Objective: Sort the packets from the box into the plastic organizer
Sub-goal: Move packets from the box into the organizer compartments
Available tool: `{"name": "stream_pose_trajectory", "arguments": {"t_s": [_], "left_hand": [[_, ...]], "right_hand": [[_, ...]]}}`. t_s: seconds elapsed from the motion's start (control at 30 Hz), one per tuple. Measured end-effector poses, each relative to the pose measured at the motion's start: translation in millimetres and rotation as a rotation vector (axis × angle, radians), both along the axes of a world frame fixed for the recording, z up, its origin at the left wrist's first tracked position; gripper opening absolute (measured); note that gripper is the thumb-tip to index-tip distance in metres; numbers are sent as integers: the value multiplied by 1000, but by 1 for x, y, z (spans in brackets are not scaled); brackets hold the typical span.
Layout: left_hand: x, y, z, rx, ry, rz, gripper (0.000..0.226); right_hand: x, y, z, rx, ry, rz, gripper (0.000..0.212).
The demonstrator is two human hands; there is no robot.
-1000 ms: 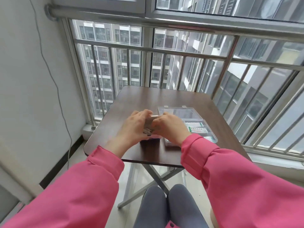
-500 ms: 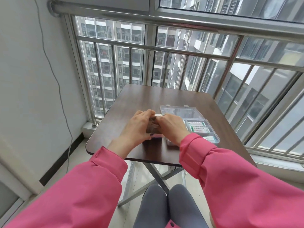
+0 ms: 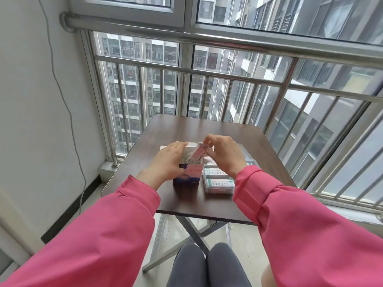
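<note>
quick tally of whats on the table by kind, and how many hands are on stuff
box: 1
plastic organizer: 1
pink packet being lifted from the box: 1
green-labelled packets visible in the organizer: at least 2, more hidden by the right arm
hands: 2, left hand on the box, right hand pinching the packet
total: at least 7

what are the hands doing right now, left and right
Left hand: holds the box steady, fingers curled round its side.
Right hand: pinches a pink packet at its top, over the open box.

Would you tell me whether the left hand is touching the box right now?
Touching: the head view shows the left hand gripping the box, fingers over its open top edge.
</note>
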State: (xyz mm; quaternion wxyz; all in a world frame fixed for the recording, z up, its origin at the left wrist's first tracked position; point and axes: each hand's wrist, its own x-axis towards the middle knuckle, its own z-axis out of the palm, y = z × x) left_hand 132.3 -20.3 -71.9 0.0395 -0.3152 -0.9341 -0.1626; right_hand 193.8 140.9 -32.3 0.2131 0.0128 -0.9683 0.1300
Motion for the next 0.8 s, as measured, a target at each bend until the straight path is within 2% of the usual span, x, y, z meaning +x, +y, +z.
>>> {"name": "stream_pose_trajectory", "arguments": {"t_s": [0.07,0.17,0.23,0.3,0.37,0.43,0.47,0.53,0.6,0.7,0.8], "left_hand": [[0,5,2,33,-25,-16,88],[3,15,9,270,-78,-36,81],[3,21,17,394,-51,-63,80],[5,28,26,436,28,-91,79],[9,36,37,437,27,-107,72],[15,42,43,418,-153,-125,62],[19,45,44,457,-323,-151,59],[25,51,43,602,-669,-207,60],[30,59,39,725,-904,-228,51],[42,72,36,852,-1043,-231,34],[48,87,31,890,-1021,-172,24]], "right_hand": [[-4,5,1,-66,9,-17,15],[-5,12,4,-152,36,-9,15],[-2,17,10,-213,63,31,15],[2,23,16,-279,74,81,11],[6,33,22,-399,59,132,5],[12,44,24,-598,13,169,5],[15,49,24,-687,-23,171,7],[22,58,21,-800,-99,157,11],[28,66,17,-858,-138,151,13],[34,74,10,-950,-136,135,16],[41,84,6,-1112,-129,122,12]]}}
